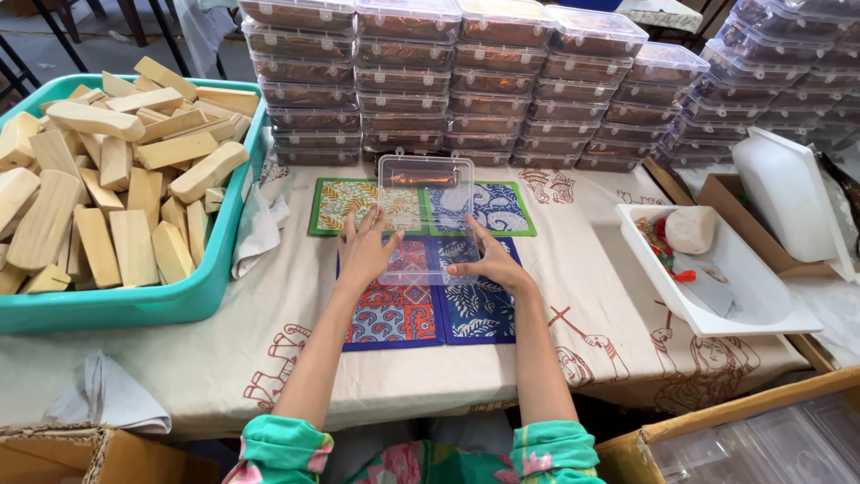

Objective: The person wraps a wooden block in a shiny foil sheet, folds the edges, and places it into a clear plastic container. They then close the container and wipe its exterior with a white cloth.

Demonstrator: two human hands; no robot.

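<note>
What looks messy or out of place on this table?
Little stands out. A white cloth lies crumpled against the teal tub of wooden blocks. The white tray sits askew, and its lid leans tilted behind it.

Bright even daylight, soft faint shadows, glare on clear lids, wide-angle bending at edges
</note>
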